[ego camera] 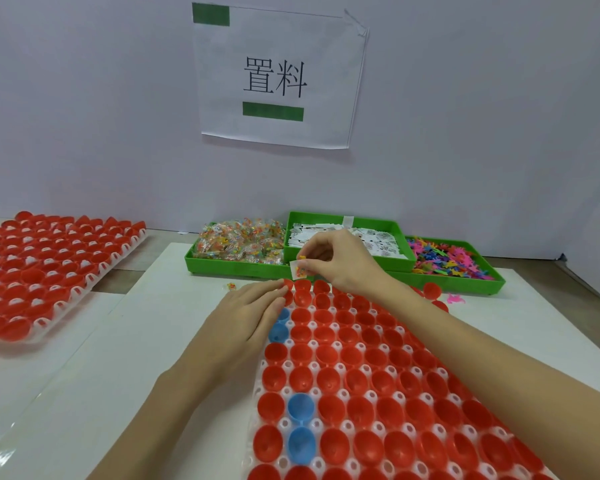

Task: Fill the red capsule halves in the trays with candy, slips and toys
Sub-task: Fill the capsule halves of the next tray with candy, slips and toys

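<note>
Right hand (340, 261) pinching a candy packet (300, 270), perhaps with a slip, left hand (253, 317) flat, fingers relaxed on tray (326, 344)

Your left hand (253, 315) lies palm down, fingers straight and close together, pointing far and right, with the bare forearm running back toward the near left. Your right hand (340, 261) is raised farther out, wrist bent, thumb and fingertips pinched together; its forearm stretches back to the near right.
</note>
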### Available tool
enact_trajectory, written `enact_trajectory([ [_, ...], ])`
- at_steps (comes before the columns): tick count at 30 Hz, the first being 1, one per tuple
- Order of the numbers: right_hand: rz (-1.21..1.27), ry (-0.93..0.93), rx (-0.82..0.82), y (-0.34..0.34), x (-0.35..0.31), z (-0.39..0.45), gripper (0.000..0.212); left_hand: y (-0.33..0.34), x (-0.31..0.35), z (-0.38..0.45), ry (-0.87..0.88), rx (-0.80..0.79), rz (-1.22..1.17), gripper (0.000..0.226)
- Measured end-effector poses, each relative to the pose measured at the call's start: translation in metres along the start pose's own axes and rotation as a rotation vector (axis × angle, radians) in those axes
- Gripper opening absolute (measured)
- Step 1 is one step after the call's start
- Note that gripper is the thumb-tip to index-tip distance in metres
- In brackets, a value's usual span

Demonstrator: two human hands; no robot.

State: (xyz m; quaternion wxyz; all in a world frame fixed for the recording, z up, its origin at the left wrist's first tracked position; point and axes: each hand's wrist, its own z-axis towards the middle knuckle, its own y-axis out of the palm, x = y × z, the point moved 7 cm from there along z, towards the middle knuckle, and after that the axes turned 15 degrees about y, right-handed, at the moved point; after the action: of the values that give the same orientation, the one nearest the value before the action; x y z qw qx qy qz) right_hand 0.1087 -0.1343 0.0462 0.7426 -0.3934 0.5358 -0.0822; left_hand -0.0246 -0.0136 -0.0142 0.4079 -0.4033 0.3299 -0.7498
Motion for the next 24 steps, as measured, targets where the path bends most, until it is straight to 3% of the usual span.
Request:
enact_trajectory([
  [10,-0.030,-0.027,0.022,0.003,-0.005,0.000,0.009,0.004,0.001,0.000,0.054,-0.108,0.092,0.078],
  [16,0.006,0.005,0.021,0.017,-0.003,0.005,0.013,0.005,-0.007,-0.004,-0.058,0.126,-0.294,0.054],
  [24,-0.165,-0.013,-0.082,0.038,-0.007,0.008,0.018,0.007,-0.008,-0.005,-0.044,0.102,-0.257,0.071],
])
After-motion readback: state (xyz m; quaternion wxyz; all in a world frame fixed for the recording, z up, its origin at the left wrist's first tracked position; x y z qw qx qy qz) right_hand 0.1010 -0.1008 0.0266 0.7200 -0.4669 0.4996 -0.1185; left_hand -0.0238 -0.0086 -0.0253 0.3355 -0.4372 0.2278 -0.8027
